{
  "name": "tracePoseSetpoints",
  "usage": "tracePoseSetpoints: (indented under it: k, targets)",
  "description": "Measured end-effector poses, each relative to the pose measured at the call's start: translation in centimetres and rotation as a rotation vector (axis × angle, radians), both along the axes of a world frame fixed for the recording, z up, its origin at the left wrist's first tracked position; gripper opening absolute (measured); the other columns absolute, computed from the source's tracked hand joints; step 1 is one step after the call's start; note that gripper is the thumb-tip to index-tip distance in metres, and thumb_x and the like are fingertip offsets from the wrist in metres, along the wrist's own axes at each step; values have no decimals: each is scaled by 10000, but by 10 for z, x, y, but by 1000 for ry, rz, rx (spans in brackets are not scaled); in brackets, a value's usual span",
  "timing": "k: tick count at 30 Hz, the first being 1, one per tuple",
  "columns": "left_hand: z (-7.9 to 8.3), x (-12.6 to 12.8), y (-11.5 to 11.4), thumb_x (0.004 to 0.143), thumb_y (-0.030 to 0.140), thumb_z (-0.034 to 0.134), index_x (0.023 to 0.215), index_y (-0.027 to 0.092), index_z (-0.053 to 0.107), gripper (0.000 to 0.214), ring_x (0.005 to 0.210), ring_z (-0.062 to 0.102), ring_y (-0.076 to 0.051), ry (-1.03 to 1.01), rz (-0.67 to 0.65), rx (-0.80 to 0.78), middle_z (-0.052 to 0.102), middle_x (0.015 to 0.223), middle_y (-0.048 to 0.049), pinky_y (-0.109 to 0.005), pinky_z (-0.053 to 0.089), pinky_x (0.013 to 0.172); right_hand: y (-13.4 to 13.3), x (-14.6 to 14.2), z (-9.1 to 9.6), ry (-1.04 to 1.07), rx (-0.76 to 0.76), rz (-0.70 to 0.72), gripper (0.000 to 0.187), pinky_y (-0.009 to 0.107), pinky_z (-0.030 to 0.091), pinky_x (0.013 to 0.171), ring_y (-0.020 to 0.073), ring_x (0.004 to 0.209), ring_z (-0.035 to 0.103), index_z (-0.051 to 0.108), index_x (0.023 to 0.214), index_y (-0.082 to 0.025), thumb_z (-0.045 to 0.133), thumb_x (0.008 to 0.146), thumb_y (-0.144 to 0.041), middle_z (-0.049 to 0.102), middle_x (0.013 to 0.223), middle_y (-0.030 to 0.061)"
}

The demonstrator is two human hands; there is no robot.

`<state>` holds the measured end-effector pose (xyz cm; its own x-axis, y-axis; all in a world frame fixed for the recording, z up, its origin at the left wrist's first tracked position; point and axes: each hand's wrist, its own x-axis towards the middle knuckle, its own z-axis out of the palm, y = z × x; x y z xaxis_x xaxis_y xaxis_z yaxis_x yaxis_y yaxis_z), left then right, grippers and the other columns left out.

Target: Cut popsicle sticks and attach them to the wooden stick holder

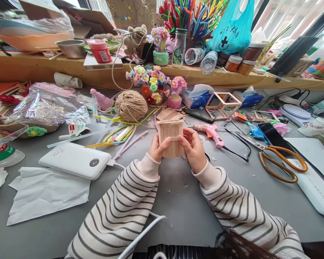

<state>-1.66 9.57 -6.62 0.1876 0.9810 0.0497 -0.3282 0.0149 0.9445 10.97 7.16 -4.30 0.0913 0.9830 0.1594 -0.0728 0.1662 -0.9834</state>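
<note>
Between my two hands is a small container made of wooden craft sticks [170, 148], held upright above the grey table. Twine runs along its top edge, and a short stick lies across its front. My left hand [159, 146] grips its left side, thumb on the front. Against the right side, my right hand [191, 148] is closed the same way. Most of my fingers are hidden behind the container. Just to the right lies a pink hot glue gun [212, 133]. Behind and left sits a ball of twine [131, 106], and flat craft sticks [169, 114] lie behind the container.
Scissors with tan handles [283, 162] lie to the right, near a wooden stick frame [224, 105]. A white power bank [75, 160] with a cable and a crumpled tissue [50, 194] are on the left. Craft flowers [152, 82] stand below the cluttered ledge [97, 77].
</note>
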Motion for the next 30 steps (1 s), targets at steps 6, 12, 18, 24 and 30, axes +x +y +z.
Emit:
tracePoseSetpoints:
  k: [6, 12, 18, 24, 30]
  targets:
    - [0, 0, 0, 604, 492, 626, 1070, 145, 468, 602, 990, 510, -285, -4, 2, 6, 543, 1067, -119, -429, 409, 834, 0, 0, 0, 5, 4, 1, 417, 347, 450, 800, 196, 965, 532, 443, 994, -194, 592, 692, -440, 538, 1048, 88]
    - [2, 0, -1, 605, 487, 629, 1068, 135, 473, 602, 993, 512, -288, -24, -1, -3, 544, 1059, -125, -411, 426, 811, 0, 0, -1, -8, 13, 0, 414, 341, 456, 789, 196, 964, 535, 445, 996, -199, 592, 692, -439, 540, 1049, 83]
    - [2, 1, -2, 609, 486, 623, 1069, 131, 471, 600, 964, 534, -285, -22, 13, 3, 551, 1048, -130, -405, 445, 782, 0, 0, -2, -17, 16, 3, 406, 337, 457, 787, 193, 957, 540, 447, 994, -199, 586, 696, -439, 538, 1053, 84]
    - [3, -1, -2, 615, 492, 610, 1018, 134, 497, 551, 957, 537, -271, 68, 96, 24, 564, 1036, -121, -405, 437, 804, 0, -1, -1, -12, 28, 26, 392, 340, 450, 804, 187, 949, 546, 447, 990, -204, 595, 697, -416, 541, 1055, 78]
    - [4, -1, -4, 614, 541, 580, 1047, 127, 483, 607, 918, 545, -269, 97, 119, 20, 556, 1026, -132, -383, 462, 722, -1, 0, 0, 47, 20, 61, 358, 366, 426, 858, 193, 1011, 519, 466, 982, -200, 468, 770, -488, 543, 1056, 73]
